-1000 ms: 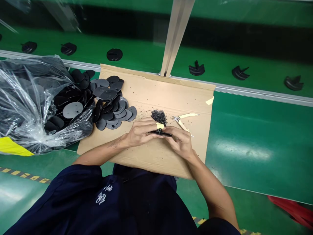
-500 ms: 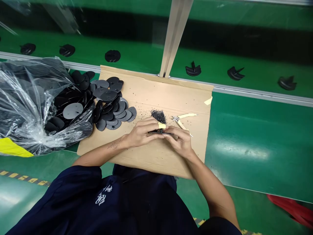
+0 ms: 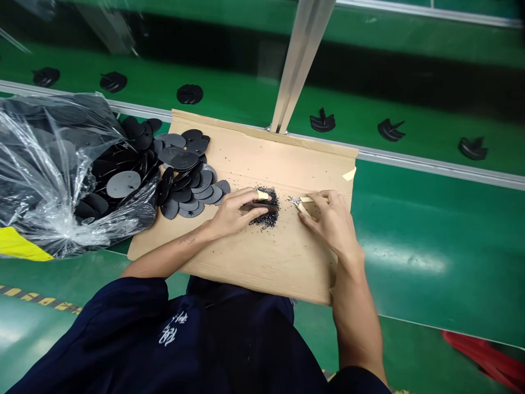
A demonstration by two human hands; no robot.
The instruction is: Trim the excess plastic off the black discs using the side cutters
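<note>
Left hand: the left hand (image 3: 233, 214) lies on the cardboard, its fingers (image 3: 246, 198) curled narrow around a small black moulded plastic part (image 3: 259, 207), with cream tape wrapped on one fingertip (image 3: 262, 195).
Right hand: the right hand (image 3: 334, 221) reaches across the cardboard, its fingers (image 3: 324, 198) closed narrowly on the cream-sleeved handles of small metal pliers (image 3: 301, 203).
Task thing: the black part sits just above the cardboard, beside and partly over a heap of gritty black plastic trimmings (image 3: 267, 219).
Work surface: a creased sheet of tan corrugated cardboard (image 3: 287, 262) lies on the smooth, glossy green bench (image 3: 426, 230), and fine black specks dot it.
Stock: flat, round matte black plastic discs (image 3: 191, 191) overlap in a loose pile, spilling from a crinkled clear plastic bag (image 3: 53, 169).
Beyond: an aluminium rail (image 3: 435, 167) edges the bench, and finned black parts (image 3: 322, 123) stand in a row past it.
</note>
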